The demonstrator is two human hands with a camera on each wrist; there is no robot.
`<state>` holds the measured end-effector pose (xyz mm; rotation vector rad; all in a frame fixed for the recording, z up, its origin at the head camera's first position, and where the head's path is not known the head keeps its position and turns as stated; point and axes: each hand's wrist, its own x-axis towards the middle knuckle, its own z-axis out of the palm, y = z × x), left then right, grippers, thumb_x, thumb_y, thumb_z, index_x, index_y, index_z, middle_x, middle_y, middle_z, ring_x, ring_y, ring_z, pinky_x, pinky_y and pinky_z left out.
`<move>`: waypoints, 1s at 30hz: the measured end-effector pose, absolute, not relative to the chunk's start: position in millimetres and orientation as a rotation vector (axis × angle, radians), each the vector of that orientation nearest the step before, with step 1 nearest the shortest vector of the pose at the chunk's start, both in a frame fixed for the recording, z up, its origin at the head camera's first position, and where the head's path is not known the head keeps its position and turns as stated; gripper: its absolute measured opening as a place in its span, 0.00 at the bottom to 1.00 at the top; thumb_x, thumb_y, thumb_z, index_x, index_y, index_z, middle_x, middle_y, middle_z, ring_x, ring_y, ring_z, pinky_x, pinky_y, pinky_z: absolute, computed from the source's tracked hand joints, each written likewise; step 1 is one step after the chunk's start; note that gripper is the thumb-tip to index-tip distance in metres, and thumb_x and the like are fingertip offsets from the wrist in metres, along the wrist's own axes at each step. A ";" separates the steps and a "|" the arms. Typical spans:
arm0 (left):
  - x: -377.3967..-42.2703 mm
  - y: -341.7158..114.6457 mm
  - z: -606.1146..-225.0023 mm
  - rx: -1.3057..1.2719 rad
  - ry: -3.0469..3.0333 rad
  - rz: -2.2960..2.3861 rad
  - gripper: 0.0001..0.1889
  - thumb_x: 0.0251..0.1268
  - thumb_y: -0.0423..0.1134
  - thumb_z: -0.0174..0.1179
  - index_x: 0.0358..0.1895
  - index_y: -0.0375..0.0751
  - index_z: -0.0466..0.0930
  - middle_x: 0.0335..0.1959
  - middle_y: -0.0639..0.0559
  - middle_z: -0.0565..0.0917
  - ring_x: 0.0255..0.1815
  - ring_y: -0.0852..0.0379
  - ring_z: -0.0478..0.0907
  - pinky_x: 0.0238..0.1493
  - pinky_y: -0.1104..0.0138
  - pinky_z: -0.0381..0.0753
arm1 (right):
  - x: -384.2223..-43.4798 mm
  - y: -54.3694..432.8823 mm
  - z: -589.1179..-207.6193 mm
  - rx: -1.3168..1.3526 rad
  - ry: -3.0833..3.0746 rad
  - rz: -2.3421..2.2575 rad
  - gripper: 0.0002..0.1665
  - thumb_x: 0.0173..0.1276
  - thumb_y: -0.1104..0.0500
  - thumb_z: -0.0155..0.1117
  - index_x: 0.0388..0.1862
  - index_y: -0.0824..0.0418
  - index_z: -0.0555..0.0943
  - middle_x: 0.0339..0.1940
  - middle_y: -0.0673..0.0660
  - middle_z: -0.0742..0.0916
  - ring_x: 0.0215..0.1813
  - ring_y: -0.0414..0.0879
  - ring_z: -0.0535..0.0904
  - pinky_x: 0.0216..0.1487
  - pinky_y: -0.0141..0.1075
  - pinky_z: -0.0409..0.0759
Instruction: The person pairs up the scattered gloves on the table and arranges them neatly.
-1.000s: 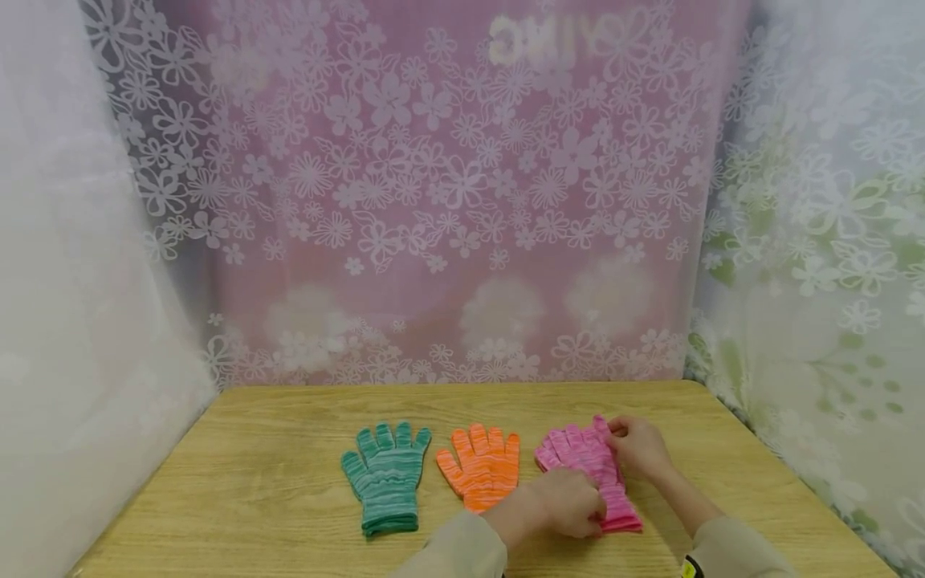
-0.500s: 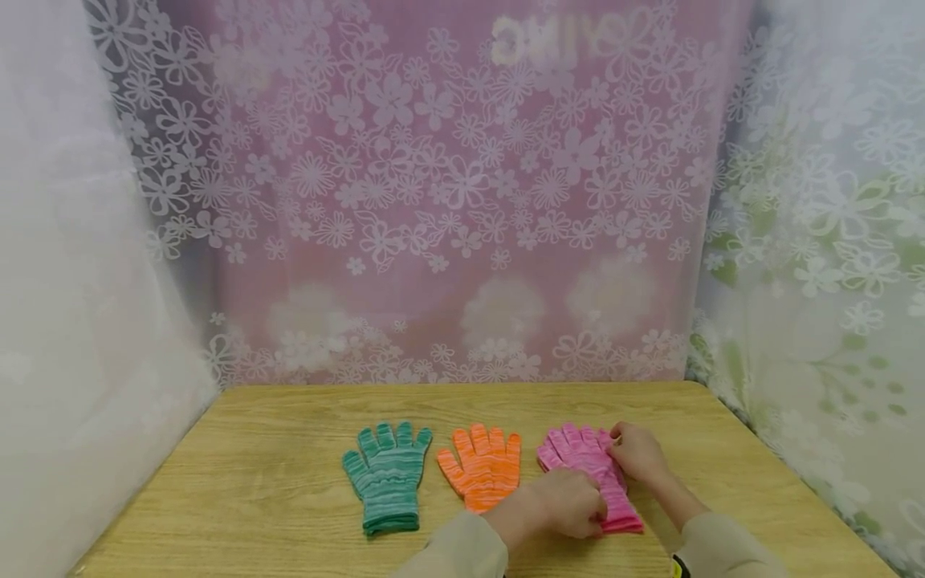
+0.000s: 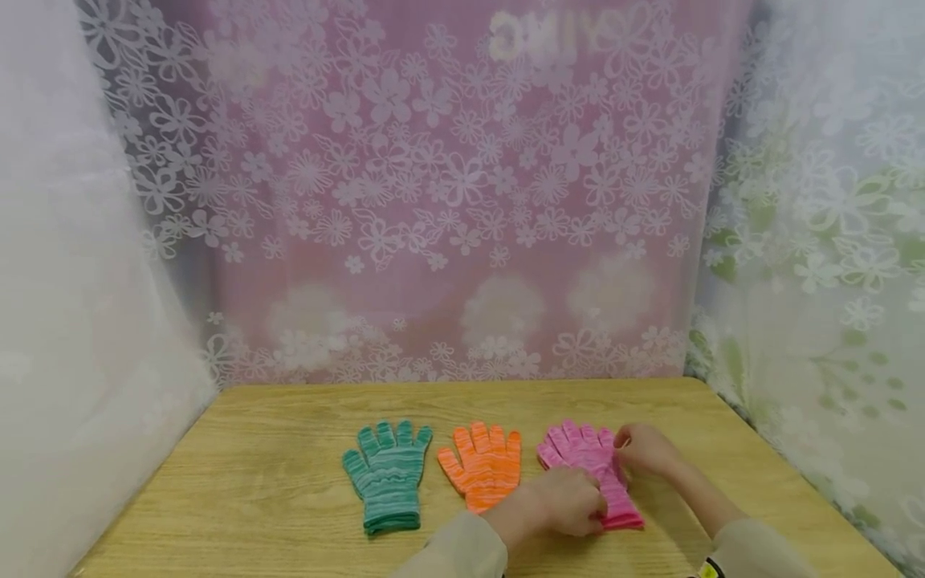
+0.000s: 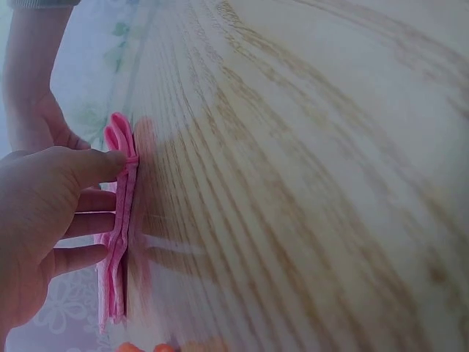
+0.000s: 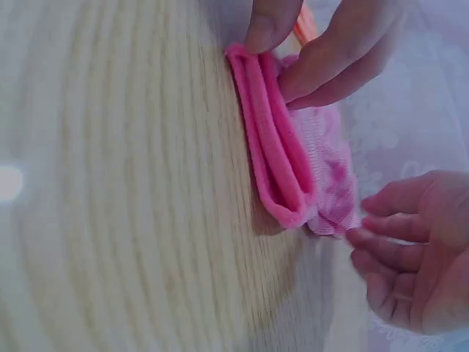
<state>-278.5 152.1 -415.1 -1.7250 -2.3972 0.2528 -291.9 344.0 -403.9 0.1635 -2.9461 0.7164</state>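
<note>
Pink knitted gloves (image 3: 588, 453), stacked flat one on the other, lie at the right of the row, fingers pointing away. My left hand (image 3: 567, 502) pinches the near left edge of the cuff; in the left wrist view its thumb presses the pink cuff (image 4: 121, 213) and the other fingers lie over the top. At the stack's right side is my right hand (image 3: 646, 449), its fingers loosely bent and the tips at the glove's edge. Seen from the right wrist, the folded cuff layers (image 5: 267, 139) face the camera, and the right hand (image 5: 425, 253) holds nothing.
An orange glove (image 3: 482, 466), its cuff hidden behind the left forearm, lies left of the pink ones. Farther left is a green glove (image 3: 390, 474). All are on a wooden table (image 3: 238, 474) enclosed by flowered curtains (image 3: 462, 201).
A second ago the right hand held up a finger of the pink glove. That finger now lies flat, and the right hand has drawn slightly right. The left hand has stayed put.
</note>
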 end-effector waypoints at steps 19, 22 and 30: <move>-275.8 153.5 -413.3 -1.695 -2.397 0.262 0.07 0.59 0.54 0.60 0.29 0.60 0.83 0.21 0.66 0.72 0.23 0.69 0.67 0.29 0.77 0.68 | -267.5 318.8 -412.9 0.133 -2.933 0.643 0.07 0.45 0.67 0.64 0.26 0.64 0.77 0.23 0.53 0.79 0.26 0.45 0.72 0.28 0.39 0.72; -275.7 153.6 -413.2 -1.693 -2.398 0.265 0.07 0.59 0.54 0.60 0.28 0.60 0.83 0.21 0.66 0.71 0.22 0.69 0.67 0.28 0.77 0.68 | -267.1 319.2 -412.1 0.153 -2.956 0.628 0.07 0.44 0.66 0.63 0.25 0.64 0.77 0.22 0.53 0.79 0.25 0.45 0.71 0.27 0.38 0.71; -276.4 153.6 -415.0 -1.691 -2.392 0.264 0.08 0.59 0.55 0.59 0.27 0.61 0.83 0.20 0.66 0.71 0.21 0.69 0.66 0.27 0.77 0.68 | -264.4 317.6 -413.9 0.141 -2.978 0.701 0.08 0.44 0.68 0.63 0.26 0.64 0.76 0.21 0.53 0.77 0.25 0.44 0.70 0.26 0.37 0.69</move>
